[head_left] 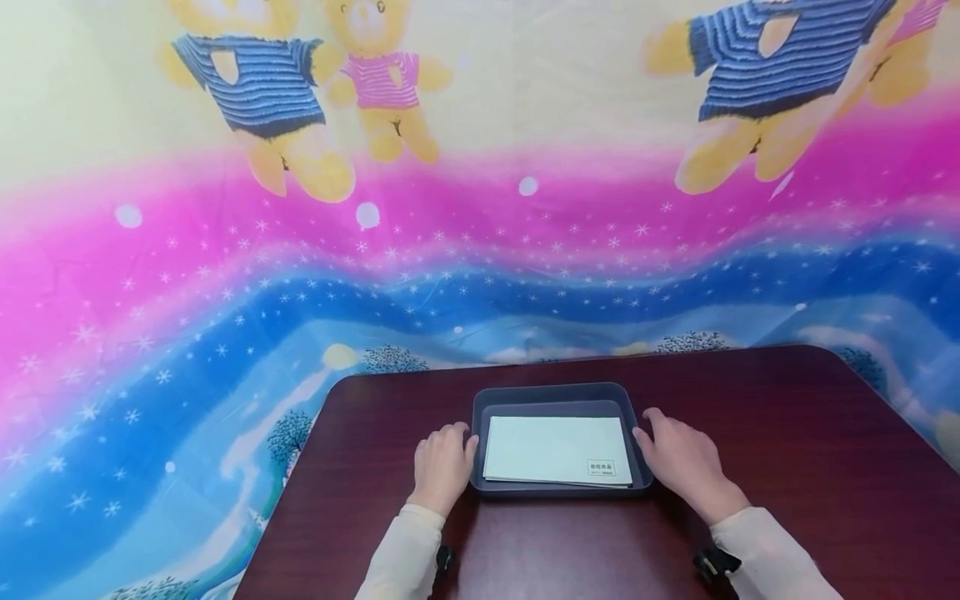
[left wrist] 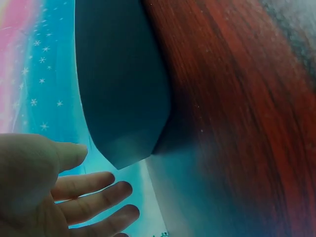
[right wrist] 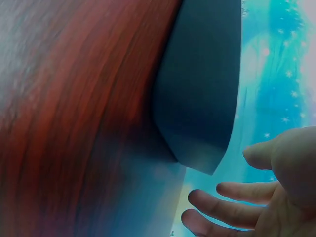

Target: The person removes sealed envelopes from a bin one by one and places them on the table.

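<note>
A dark grey rectangular tray (head_left: 555, 408) sits on the table, holding a small stack of pale envelopes (head_left: 543, 448) with a printed box at the lower right corner of the top one. My left hand (head_left: 441, 467) is at the tray's left side, thumb close to the rim. On the opposite side, my right hand (head_left: 686, 458) has its thumb tip right by the right rim. Both wrist views show relaxed, spread fingers beside the tray's outer wall (left wrist: 123, 84), with nothing held in either palm. The envelopes are hidden from the wrist views.
The dark red-brown wooden table (head_left: 795, 433) has rounded far corners and extends to both sides of the tray. Behind it hangs a cloth (head_left: 510, 217) printed with bears, snowflakes and trees. Black wrist devices (head_left: 716, 564) show at the sleeves.
</note>
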Demonstrator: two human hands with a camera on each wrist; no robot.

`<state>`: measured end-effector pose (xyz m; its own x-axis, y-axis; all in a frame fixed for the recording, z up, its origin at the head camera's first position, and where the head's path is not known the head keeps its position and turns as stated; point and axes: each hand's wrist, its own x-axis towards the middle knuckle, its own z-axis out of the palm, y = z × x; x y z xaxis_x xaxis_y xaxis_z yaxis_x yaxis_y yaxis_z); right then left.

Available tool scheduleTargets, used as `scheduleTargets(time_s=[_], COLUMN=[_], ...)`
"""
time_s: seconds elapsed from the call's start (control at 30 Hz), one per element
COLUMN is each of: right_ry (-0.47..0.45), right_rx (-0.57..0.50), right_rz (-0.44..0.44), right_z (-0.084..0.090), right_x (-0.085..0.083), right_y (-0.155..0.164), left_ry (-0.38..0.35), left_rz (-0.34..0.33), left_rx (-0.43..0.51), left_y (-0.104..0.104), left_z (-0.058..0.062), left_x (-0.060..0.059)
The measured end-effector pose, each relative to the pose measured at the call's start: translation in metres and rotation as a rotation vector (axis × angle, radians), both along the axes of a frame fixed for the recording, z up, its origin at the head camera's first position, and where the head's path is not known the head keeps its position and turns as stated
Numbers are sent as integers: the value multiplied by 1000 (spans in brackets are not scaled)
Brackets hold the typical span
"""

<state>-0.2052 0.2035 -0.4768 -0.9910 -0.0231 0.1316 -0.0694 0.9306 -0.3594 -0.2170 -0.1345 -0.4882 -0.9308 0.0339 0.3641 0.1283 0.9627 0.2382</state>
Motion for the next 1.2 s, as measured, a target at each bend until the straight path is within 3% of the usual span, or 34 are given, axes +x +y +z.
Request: scheduleTargets(time_s=[0.2, 0.47, 0.97, 1.2], right_ry=[-77, -111, -113, -117], right_rx=[-11, -18, -40, -41], right_rz=[15, 41, 47, 43], right_z=[-2, -7, -9, -12], right_x=[-2, -7, -8, -8], right_y=[1, 0, -2, 0], left_ry=[-44, -3, -2, -39], left_rz=[-10, -31, -20, -20], left_rx=[2, -17, -48, -44], left_y=[0, -2, -2, -2], left_z=[-1, -7, -8, -9], left_x=[-2, -3, -3, -2])
